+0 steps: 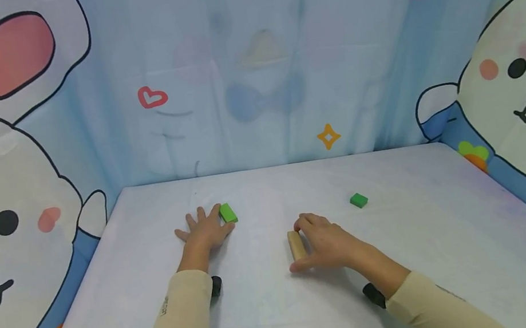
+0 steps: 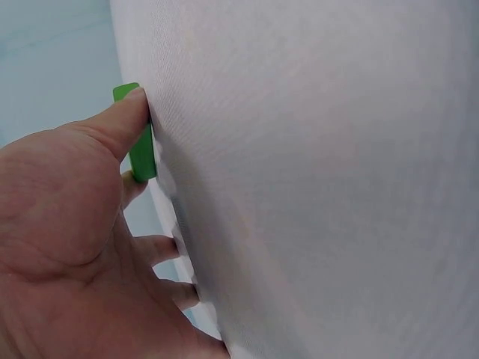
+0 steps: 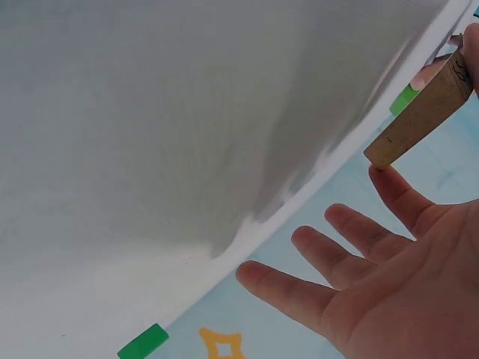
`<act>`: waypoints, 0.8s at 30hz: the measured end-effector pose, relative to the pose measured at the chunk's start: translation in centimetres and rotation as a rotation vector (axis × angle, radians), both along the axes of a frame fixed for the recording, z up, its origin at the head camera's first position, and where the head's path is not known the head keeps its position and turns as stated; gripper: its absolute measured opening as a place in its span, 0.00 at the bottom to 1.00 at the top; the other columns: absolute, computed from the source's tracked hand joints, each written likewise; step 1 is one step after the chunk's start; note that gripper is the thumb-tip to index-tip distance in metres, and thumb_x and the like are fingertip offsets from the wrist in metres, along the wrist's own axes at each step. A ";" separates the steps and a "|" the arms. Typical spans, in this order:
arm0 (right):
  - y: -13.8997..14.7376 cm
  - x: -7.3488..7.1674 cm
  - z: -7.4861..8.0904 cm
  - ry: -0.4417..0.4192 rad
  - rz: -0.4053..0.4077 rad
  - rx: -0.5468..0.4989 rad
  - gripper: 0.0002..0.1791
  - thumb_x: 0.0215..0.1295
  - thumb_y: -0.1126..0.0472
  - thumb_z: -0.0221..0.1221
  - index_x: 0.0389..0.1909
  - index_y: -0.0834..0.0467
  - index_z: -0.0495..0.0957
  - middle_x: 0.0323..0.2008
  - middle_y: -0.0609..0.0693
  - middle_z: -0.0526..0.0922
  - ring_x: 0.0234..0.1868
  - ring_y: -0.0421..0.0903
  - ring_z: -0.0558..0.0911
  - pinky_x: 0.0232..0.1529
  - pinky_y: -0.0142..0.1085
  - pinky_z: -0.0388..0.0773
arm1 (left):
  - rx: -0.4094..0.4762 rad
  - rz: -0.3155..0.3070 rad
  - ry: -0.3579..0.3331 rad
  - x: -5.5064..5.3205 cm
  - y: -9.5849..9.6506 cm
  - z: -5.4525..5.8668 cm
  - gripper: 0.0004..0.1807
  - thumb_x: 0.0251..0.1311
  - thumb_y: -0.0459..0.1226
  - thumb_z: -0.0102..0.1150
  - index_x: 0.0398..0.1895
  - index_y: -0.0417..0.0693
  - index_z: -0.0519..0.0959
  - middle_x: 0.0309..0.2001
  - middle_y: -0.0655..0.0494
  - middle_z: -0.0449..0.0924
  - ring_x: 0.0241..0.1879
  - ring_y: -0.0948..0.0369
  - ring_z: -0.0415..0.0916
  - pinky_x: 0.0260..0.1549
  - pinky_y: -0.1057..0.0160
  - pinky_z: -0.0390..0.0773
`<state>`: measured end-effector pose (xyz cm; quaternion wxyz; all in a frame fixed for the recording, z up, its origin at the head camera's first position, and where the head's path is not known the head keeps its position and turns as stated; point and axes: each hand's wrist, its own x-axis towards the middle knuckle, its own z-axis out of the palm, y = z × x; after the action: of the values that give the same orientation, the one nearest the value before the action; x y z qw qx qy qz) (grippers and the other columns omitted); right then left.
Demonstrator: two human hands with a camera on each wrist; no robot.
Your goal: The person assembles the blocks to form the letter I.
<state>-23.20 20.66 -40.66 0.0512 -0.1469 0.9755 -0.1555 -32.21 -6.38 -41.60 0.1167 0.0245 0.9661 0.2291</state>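
At the left of the table, my left hand (image 1: pixel 205 233) has its fingers spread, with thumb and index finger at the two ends of a bright green block (image 1: pixel 228 213). The left wrist view shows the thumb against that green block (image 2: pixel 142 153), other fingertips down by the white cloth. Nearer the middle, my right hand (image 1: pixel 327 240) pinches a plain wooden block (image 1: pixel 297 246) lengthwise between thumb and index finger. In the right wrist view the wooden block (image 3: pixel 423 112) is tilted, small dark marks near its thumb end; the remaining fingers extend away from it.
A second, darker green block (image 1: pixel 359 200) lies apart, right of the right hand. White cloth (image 1: pixel 277 312) covers the table. Behind its back edge hangs a light blue curtain (image 1: pixel 217 137) with printed cartoon bears at both sides. Each wrist wears a small black device (image 1: pixel 374 295).
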 end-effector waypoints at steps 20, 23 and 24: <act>-0.5 -0.3 -0.7 -0.001 -0.022 0.027 0.44 0.50 0.34 0.76 0.58 0.57 0.71 0.65 0.56 0.74 0.65 0.58 0.74 0.57 0.57 0.75 | -0.009 -0.004 0.006 0.0 0.1 -0.1 0.41 0.75 0.57 0.51 0.84 0.57 0.51 0.83 0.34 0.37 0.81 0.31 0.29 0.70 0.21 0.34; -0.6 -0.2 -0.8 -0.008 -0.029 0.042 0.45 0.50 0.34 0.75 0.60 0.58 0.71 0.66 0.57 0.74 0.66 0.59 0.74 0.59 0.60 0.73 | -0.013 -0.005 0.006 -0.1 0.0 -0.2 0.41 0.75 0.57 0.51 0.85 0.57 0.51 0.83 0.34 0.37 0.81 0.31 0.29 0.70 0.21 0.34; -0.6 -0.2 -0.9 -0.013 -0.034 0.046 0.46 0.50 0.34 0.75 0.61 0.58 0.71 0.67 0.57 0.73 0.67 0.60 0.73 0.60 0.61 0.72 | -0.013 -0.005 0.007 -0.2 0.0 -0.2 0.41 0.75 0.57 0.51 0.84 0.57 0.51 0.83 0.33 0.37 0.81 0.30 0.29 0.69 0.20 0.34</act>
<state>-23.41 20.02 -41.52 0.0582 -0.1282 0.9808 -0.1350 -32.39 -6.39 -41.83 0.1142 0.0271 0.9679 0.2223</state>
